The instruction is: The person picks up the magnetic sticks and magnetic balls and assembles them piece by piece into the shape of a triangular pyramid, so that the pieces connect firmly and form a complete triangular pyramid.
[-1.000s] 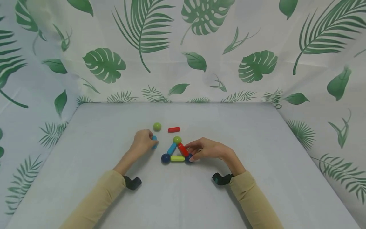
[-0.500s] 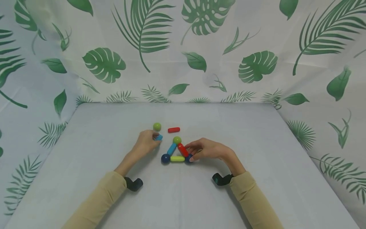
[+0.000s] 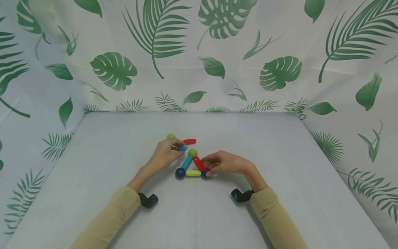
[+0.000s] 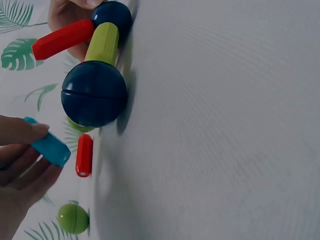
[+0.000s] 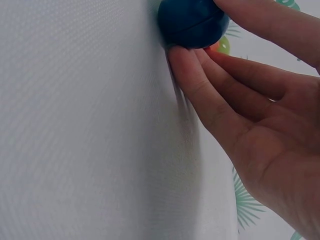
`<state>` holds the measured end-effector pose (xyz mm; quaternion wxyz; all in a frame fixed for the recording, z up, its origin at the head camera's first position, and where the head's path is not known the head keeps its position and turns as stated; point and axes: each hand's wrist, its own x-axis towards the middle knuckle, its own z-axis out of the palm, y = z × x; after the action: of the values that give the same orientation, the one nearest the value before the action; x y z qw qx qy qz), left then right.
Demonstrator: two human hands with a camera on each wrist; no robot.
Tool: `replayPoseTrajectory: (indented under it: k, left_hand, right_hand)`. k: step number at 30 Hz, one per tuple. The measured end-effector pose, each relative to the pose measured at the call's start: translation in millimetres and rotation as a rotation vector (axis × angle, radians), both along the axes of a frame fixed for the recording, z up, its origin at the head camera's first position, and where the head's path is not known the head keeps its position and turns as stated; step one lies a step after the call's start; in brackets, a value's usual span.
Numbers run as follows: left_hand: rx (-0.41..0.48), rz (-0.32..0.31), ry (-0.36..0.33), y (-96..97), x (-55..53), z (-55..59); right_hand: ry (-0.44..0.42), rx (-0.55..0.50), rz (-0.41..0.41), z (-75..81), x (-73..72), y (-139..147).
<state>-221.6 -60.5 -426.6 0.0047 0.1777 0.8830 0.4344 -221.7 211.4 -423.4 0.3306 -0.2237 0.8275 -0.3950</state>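
Observation:
Thumb and fingers of my left hand (image 3: 166, 152) pinch a light blue toy rod (image 4: 51, 149), raised off the table beside a green ball (image 3: 192, 153). That ball is the far corner of a triangle-like toy build. A blue rod (image 3: 187, 162) leads from it to a dark blue ball (image 4: 94, 94), and a yellow-green rod (image 3: 193, 173) runs across to a second dark blue ball (image 5: 192, 22). My right hand (image 3: 228, 162) pinches this second ball between thumb and fingers. From it a red rod (image 4: 62, 39) slants up, its upper end free in the left wrist view.
Behind the build lie a loose red rod (image 3: 189, 141) and a loose green ball (image 4: 73, 218), partly covered by the left hand in the head view. Everything rests on a white table (image 3: 199, 214). Leaf-printed cloth (image 3: 174, 83) walls the back and sides.
My left hand has lifted the light blue rod and carried it right, close to the build's green ball. The right hand keeps its place on the dark blue ball.

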Motion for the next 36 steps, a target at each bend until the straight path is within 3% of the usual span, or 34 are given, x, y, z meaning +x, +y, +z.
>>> replayPoseTrajectory:
  k: [20, 31, 36]
  left_hand:
    - [0.189, -0.186, 0.032, 12.4, 2.0, -6.3]
    - [0.193, -0.232, 0.035, 12.3, 0.1, -11.3]
    - [0.129, -0.215, 0.019, 8.3, 0.6, -7.9]
  right_hand:
    - [0.027, -0.066, -0.016, -3.7, 1.3, -2]
    - [0.036, -0.043, -0.039, -1.6, 4.4, -5]
    - [0.049, -0.038, -0.041, -2.4, 3.8, -6]
